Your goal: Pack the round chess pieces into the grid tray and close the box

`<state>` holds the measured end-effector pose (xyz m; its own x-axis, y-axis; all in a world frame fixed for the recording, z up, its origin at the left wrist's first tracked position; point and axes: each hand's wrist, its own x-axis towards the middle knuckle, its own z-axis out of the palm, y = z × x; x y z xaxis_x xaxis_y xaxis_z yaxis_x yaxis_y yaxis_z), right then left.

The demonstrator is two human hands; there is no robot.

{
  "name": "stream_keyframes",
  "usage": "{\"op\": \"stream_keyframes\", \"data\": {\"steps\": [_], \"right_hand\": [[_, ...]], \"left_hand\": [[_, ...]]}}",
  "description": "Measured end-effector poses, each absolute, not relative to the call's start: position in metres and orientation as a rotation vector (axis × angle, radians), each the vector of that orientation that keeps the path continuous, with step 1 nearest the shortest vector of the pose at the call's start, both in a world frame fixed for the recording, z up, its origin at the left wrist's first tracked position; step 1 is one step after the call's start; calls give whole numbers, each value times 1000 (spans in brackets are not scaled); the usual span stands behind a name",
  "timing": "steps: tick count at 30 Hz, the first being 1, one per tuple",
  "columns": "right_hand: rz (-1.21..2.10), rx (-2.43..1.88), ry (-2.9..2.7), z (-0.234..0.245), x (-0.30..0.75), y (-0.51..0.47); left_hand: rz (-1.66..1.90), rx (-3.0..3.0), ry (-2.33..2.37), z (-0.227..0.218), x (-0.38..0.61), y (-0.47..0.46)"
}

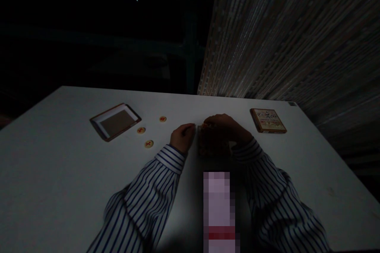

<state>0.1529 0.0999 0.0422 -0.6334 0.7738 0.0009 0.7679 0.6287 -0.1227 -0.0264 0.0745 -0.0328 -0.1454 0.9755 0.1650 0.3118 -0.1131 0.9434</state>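
My right hand [227,124] reaches over a dark, shallow box or tray [213,148], its fingers pinched at the far left corner. A small orange-tan piece [204,125] shows at the fingertips, too dim to make out fully. Beside the left edge of that box is my left hand [182,136], fingers curled and thumb towards the index finger; what they hold, if anything, is hidden. Reddish shapes inside the box are lost in shadow. Left of my hands lie three round xiangqi pieces with red markings: one farther back [162,119], one in the middle [141,130] and one nearer [149,143].
A shallow open box part [102,137] with a brown rim lies at the left of the white table [59,174]. At the right rests a flat box [270,120] with printed characters. Tall stacked sheets [252,39] rise behind the table. A pixelated patch covers the near middle.
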Motion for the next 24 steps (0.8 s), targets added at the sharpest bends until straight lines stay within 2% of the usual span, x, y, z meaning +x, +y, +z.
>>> {"op": "stream_keyframes", "data": {"steps": [24], "right_hand": [[108, -1403, -2887, 33, 147, 103]], "left_hand": [[1218, 1529, 1512, -39, -30, 77]]}}
